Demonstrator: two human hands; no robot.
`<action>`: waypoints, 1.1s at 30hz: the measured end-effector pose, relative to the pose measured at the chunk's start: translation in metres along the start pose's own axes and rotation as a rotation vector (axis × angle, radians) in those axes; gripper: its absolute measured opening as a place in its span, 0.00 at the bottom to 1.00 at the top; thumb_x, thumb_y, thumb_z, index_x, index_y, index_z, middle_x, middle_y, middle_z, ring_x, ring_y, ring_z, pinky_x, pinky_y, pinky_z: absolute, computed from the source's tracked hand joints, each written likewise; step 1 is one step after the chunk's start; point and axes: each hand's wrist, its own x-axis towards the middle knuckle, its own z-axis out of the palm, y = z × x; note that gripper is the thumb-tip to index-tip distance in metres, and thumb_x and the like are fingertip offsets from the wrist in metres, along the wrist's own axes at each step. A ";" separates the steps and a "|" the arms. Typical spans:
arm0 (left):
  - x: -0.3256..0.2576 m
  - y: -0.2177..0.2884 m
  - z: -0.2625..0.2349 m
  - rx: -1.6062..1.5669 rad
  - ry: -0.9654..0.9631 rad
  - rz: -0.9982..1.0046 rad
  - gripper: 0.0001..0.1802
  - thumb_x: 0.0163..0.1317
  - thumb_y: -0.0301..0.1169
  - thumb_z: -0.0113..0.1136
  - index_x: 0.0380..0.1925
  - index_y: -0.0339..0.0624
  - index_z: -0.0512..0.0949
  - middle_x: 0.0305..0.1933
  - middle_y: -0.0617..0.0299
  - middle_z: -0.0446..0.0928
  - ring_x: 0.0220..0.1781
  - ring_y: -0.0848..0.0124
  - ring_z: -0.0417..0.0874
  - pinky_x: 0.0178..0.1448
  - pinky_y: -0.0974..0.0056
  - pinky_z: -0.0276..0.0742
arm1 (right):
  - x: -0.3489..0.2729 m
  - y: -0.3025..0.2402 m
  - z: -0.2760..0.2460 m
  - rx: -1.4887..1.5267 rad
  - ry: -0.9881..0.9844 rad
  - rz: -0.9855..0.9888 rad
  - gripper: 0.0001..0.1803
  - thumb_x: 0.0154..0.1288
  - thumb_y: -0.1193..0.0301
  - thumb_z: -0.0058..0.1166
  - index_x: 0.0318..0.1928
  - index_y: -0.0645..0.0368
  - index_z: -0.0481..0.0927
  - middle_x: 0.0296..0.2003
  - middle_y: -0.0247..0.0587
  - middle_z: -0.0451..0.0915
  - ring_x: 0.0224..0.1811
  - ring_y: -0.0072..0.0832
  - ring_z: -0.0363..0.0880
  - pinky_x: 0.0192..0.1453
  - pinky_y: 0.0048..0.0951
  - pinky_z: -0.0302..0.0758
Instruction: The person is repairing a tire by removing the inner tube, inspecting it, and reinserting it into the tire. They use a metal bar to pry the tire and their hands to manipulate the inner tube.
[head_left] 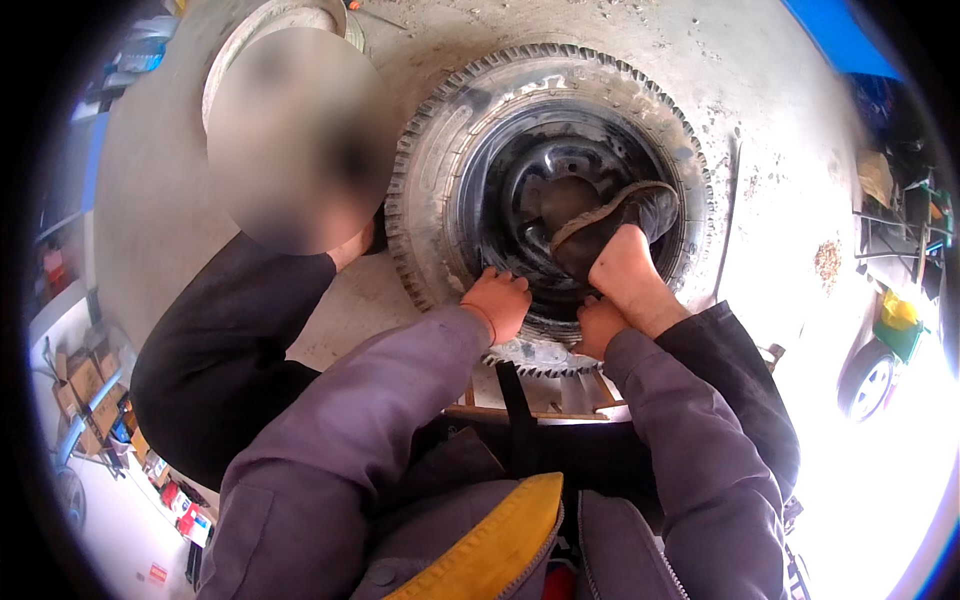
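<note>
Though my left hand and right hand curl at the near inner edge of the tyre, I cannot tell if either grip pinches it; it lies on the floor, still around its black wheel.

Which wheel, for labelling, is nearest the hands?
The large centre wheel, left hand and right hand at its near edge; the smaller wheel sits far right.
</note>
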 end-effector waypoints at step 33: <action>0.012 -0.069 -0.076 0.295 -0.125 0.270 0.12 0.55 0.35 0.56 0.35 0.43 0.83 0.44 0.57 0.81 0.53 0.61 0.78 0.61 0.57 0.66 | 0.077 -0.045 -0.083 1.505 0.689 0.089 0.19 0.63 0.66 0.54 0.48 0.67 0.83 0.43 0.59 0.84 0.48 0.47 0.83 0.53 0.38 0.76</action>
